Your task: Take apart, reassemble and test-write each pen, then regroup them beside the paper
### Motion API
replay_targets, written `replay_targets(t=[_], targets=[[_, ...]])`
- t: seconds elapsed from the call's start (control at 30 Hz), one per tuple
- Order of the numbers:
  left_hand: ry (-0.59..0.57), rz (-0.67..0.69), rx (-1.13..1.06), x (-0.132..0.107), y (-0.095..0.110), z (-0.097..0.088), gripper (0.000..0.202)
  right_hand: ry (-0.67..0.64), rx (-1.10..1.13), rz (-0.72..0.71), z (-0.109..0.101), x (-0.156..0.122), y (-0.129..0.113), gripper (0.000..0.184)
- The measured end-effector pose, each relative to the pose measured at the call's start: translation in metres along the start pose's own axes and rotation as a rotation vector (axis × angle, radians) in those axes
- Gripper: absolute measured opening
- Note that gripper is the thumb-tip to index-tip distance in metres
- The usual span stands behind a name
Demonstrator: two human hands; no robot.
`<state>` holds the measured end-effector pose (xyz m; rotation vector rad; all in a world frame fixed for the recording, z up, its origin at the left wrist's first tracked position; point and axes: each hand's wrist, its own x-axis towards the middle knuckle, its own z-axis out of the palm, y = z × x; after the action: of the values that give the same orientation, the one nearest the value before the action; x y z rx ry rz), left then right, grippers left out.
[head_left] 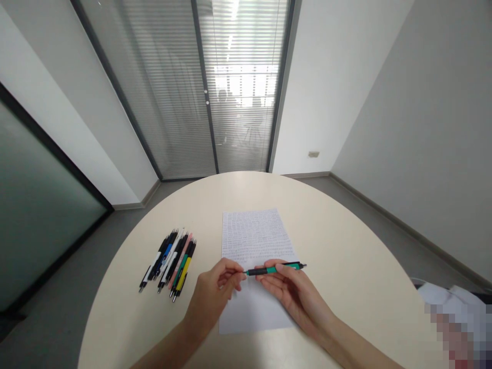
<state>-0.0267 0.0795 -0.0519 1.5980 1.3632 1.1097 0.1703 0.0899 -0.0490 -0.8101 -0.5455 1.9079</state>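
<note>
A green and black pen (273, 269) lies level above a sheet of handwritten paper (255, 236). My right hand (294, 289) is closed round its green barrel, thumb on top, the clip end pointing right. At the pen's left end, my left hand (219, 287) pinches the tip between thumb and fingertips. What exactly sits in that pinch is too small to make out beyond the tip. The upper part of the sheet carries dense lines of writing; its lower part, beneath my hands, is blank.
Several pens (169, 264) in black, white, blue, pink, green and yellow lie side by side at the left of the round table (334, 230). Another person's blurred arm (453, 333) and white sleeve show at the lower right. A glass partition with blinds (172, 102) stands beyond the table.
</note>
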Motion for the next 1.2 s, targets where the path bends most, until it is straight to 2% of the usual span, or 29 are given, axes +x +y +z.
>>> replay_targets(t=[0.1, 0.3, 0.47, 0.53, 0.63, 0.77, 0.87, 1.0, 1.13, 1.2], targets=[[-0.016, -0.050, -0.054, 0.001, 0.000, -0.002, 0.006, -0.031, -0.004, 0.001, 0.000, -0.002, 0.001, 0.019], [-0.011, 0.162, 0.095, -0.001, 0.001, -0.004, 0.007, -0.199, -0.024, 0.023, 0.005, -0.007, 0.003, 0.013], [0.005, 0.085, 0.067, -0.003, 0.002, -0.003, 0.020, -0.215, 0.026, 0.075, 0.008, -0.008, 0.004, 0.017], [0.012, 0.051, 0.031, -0.001, 0.001, -0.006, 0.019, -0.215, 0.066, 0.080, 0.007, -0.007, 0.003, 0.018], [0.004, 0.004, 0.017, 0.004, -0.001, -0.012, 0.011, -0.168, 0.127, 0.076, 0.004, -0.004, 0.002, 0.018], [-0.011, -0.049, 0.163, 0.011, -0.003, -0.020, 0.005, -0.016, 0.225, 0.028, -0.004, 0.004, -0.002, 0.020], [-0.031, 0.024, 0.299, 0.013, -0.005, -0.020, 0.011, 0.064, 0.262, 0.013, -0.008, 0.008, -0.005, 0.017], [-0.008, 0.163, 0.448, 0.013, -0.009, -0.016, 0.019, 0.105, 0.276, 0.003, -0.011, 0.009, -0.005, 0.015], [-0.016, 0.249, 0.473, 0.010, -0.013, -0.010, 0.029, 0.099, 0.269, -0.004, -0.012, 0.008, -0.004, 0.013], [-0.023, 0.249, 0.480, 0.009, -0.014, -0.007, 0.033, 0.096, 0.274, 0.001, -0.011, 0.008, -0.004, 0.013]])
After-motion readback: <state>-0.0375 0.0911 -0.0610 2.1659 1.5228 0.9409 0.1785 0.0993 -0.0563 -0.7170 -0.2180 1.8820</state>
